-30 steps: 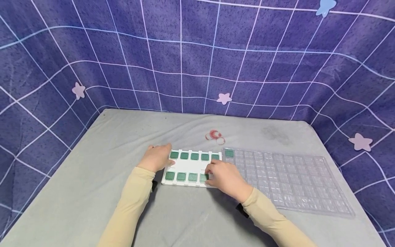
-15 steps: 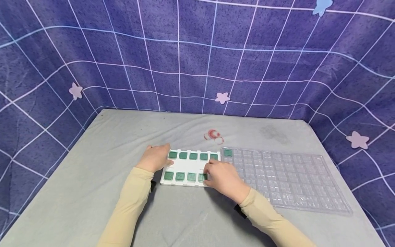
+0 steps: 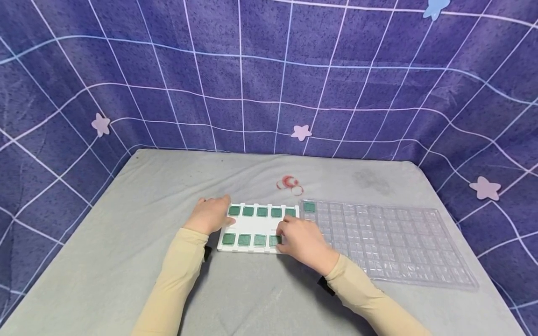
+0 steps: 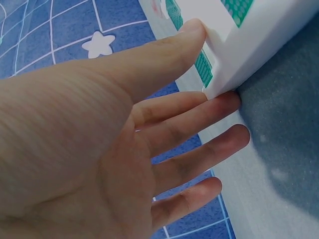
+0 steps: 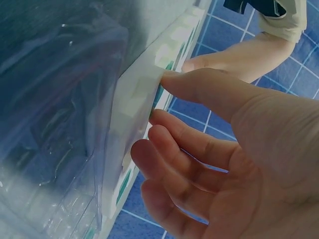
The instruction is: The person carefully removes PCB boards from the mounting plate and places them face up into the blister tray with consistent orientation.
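Note:
A white tray (image 3: 254, 226) lies on the cloth, with small square green circuit boards in a far and a near row. At its left end my left hand (image 3: 208, 214) grips it, thumb (image 4: 192, 35) on the top face and forefinger against the end wall. My right hand (image 3: 304, 240) is over the right part of the near row. In the right wrist view, thumb (image 5: 174, 84) and forefinger (image 5: 167, 122) pinch a green circuit board (image 5: 157, 97) at the tray. The back of that hand hides the tray's near right corner in the head view.
A clear plastic tray (image 3: 378, 242) of many small compartments stands right of the white one. One green circuit board (image 3: 309, 206) sits in its far left compartment. Red ring marks (image 3: 289, 183) stain the grey cloth behind. A purple gridded curtain (image 3: 269, 84) encloses the table's back and sides.
The whole head view has shifted slightly to the left. Both hands keep their places on the white tray, and the boards look the same.

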Tool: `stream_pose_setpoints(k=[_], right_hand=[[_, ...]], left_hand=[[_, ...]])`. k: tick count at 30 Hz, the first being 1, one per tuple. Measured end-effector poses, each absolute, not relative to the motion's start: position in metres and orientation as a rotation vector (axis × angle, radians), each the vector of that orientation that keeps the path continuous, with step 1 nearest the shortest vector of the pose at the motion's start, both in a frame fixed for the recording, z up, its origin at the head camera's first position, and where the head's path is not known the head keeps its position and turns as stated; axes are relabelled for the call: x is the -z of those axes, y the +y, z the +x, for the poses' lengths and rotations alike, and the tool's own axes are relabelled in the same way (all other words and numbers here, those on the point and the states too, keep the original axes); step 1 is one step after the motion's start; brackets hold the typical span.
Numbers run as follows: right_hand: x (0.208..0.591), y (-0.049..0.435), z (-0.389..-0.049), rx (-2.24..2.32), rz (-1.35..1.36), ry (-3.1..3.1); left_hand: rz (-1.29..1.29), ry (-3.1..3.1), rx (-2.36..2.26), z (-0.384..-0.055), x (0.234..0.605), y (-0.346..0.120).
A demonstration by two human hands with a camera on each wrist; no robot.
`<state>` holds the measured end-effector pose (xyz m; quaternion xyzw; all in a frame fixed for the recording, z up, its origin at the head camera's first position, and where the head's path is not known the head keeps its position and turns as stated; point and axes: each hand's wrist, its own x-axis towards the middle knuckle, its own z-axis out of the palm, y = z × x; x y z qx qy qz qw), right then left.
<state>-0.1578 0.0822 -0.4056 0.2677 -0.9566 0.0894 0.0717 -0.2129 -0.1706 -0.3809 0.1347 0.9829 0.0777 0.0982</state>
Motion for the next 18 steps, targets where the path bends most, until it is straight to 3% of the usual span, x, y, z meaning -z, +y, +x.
stream_pose_setpoints(k=[18], right_hand=[[0.3985, 0.0868, -0.1594, -0.327, 0.823, -2.907]], left_hand=[[0.402, 2.903, -0.254, -0.2156, 0.3829, -0.1717]])
